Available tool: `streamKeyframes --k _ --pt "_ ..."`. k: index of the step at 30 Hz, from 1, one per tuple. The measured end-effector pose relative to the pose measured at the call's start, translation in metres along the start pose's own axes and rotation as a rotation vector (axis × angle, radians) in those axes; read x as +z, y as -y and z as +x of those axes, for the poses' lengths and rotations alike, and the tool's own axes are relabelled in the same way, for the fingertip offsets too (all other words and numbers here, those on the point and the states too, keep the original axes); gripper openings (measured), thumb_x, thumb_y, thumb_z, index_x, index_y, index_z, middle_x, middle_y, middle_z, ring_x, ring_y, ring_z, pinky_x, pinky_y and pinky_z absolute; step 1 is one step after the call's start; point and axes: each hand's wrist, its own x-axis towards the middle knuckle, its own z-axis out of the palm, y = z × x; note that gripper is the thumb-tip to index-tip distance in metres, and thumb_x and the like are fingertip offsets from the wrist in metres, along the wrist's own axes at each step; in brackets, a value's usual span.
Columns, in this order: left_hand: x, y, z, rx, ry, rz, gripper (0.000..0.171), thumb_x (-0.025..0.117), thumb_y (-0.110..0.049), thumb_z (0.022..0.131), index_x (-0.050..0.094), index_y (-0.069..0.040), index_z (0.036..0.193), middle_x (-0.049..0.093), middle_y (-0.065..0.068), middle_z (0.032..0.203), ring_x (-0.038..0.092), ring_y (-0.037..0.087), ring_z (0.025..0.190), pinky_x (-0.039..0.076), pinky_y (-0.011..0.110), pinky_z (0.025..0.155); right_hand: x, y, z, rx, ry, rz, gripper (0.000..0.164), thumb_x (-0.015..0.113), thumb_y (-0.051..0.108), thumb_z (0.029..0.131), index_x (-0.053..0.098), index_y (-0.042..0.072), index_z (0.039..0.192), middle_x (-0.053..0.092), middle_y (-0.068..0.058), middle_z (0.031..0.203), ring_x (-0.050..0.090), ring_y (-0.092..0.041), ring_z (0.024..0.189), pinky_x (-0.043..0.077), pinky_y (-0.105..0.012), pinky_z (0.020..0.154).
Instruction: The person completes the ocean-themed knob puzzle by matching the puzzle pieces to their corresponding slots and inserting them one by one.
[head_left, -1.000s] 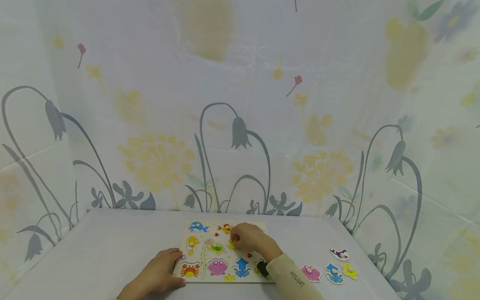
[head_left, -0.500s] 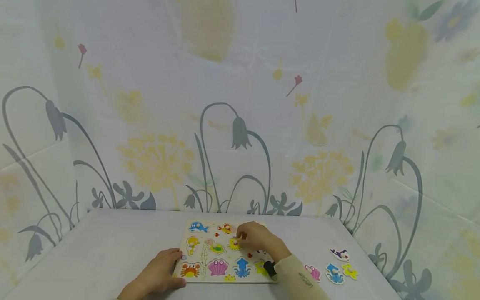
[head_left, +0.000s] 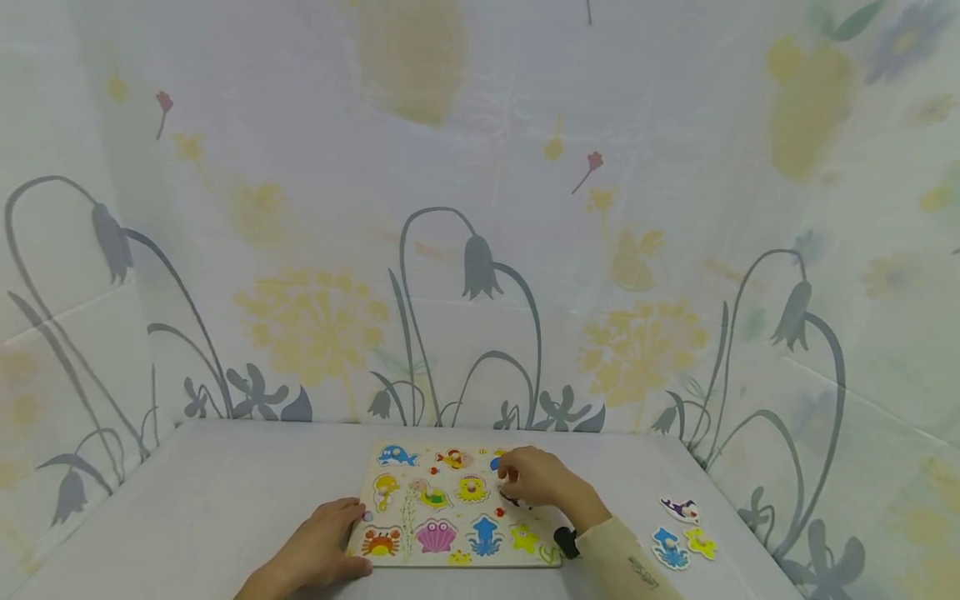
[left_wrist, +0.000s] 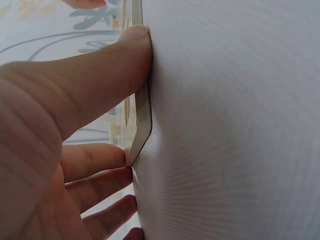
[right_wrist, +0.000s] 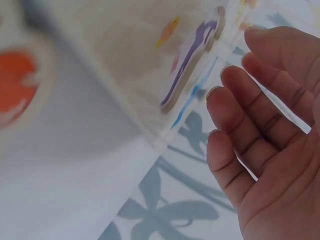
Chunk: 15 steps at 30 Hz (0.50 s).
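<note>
A pale puzzle board [head_left: 446, 561] with colourful sea animals lies on the table. At its near left corner my left hand [head_left: 322, 533] rests, thumb [left_wrist: 107, 75] along the near edge and fingertips at the left side. My right hand [head_left: 543, 479] hovers over the right part of the board with loosely bent fingers. In the right wrist view nothing shows between thumb and fingers, and a purple-and-white piece [right_wrist: 192, 60] lies beyond them. The yellow octopus [head_left: 472, 489] with a knob is just left of this hand. Part of a blue-and-yellow picture [head_left: 496, 462] shows behind the fingers.
Right of the board lie loose knobbed pieces: a purple dolphin-like one [head_left: 679, 509], a blue squid [head_left: 669, 548] and a yellow starfish [head_left: 700, 543]. A white flower-printed curtain [head_left: 480, 333] stands behind the white table [head_left: 247, 475]. A black device [head_left: 566, 542] sits at the right wrist.
My right hand has moved right, away from the yellow octopus, which now shows fully. The sleeve now hides the loose pink shell. My left hand stays at the board's corner.
</note>
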Motion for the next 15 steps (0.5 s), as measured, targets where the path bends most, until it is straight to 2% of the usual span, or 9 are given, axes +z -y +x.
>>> streamKeyframes --k 7,15 --pt "0.001 -0.001 0.000 -0.002 -0.008 0.010 0.078 0.086 -0.037 0.064 0.057 0.003 0.125 0.050 0.023 0.133 0.040 0.045 0.126 0.031 0.060 0.105 -0.011 -0.017 -0.023 0.049 -0.015 -0.010 0.013 0.073 0.021 0.083 0.068 0.015 0.093 0.053 0.010 0.076 0.048 -0.010 0.069 0.045 -0.027 0.061" --pt "0.001 0.000 0.000 -0.001 -0.003 0.009 0.078 0.087 -0.037 0.064 0.058 0.003 0.124 0.050 0.024 0.132 0.040 0.046 0.125 0.032 0.060 0.105 -0.020 -0.047 -0.052 0.112 -0.039 -0.020 0.013 0.073 0.019 0.082 0.066 0.015 0.092 0.053 0.009 0.077 0.048 -0.012 0.070 0.046 -0.030 0.061"
